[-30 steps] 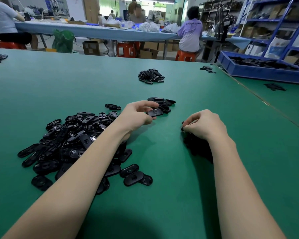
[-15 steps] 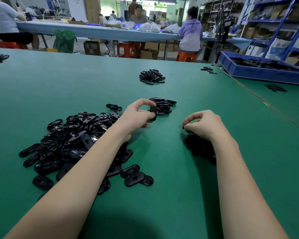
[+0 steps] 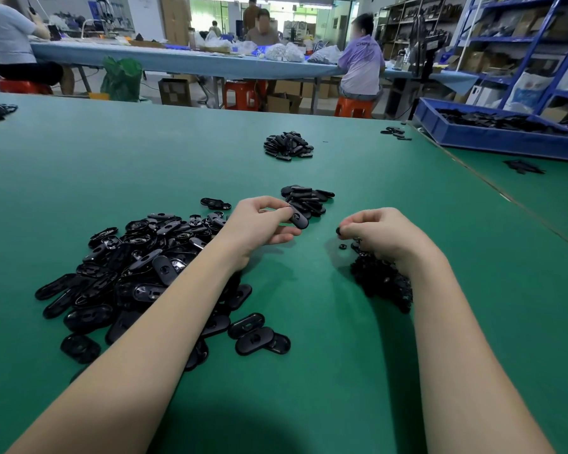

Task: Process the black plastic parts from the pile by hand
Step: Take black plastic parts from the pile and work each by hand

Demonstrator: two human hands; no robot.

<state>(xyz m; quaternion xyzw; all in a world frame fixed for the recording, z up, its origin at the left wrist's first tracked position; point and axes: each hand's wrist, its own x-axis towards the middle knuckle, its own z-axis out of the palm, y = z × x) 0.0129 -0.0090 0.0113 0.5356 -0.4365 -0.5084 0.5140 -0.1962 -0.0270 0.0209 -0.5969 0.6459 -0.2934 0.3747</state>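
Head view. Your left hand (image 3: 259,224) is raised just above the green table (image 3: 145,158), fingers curled, and it pinches one oval black part (image 3: 299,219) between thumb and fingertips; the part is tilted, its flat face with a central hole toward the camera. At 8 o'clock from that hand lies the main pile of black parts (image 3: 138,267), loose and overlapping, with your left forearm passing over its right edge. A few strays (image 3: 259,334) lie flat at the pile's 5 o'clock edge, touching one another.

Your right hand (image 3: 381,234) is curled, thumb and forefinger closed on a small round black piece (image 3: 339,231) at the fingertips. I cannot tell whether the other fingers hold anything more. Beneath and at 6 o'clock from that hand sits a dark heap of small pieces (image 3: 381,283), partly hidden by your wrist; single small pieces lie just beside it.

At 12 o'clock from your left hand, just beyond the held part, is a small stack of oval parts (image 3: 309,198). Farther at 12 o'clock, well apart, is a second heap (image 3: 288,146). At 2 o'clock a blue tray (image 3: 492,139) holds more black parts. Seated people work at a long bench (image 3: 184,60) beyond the table.
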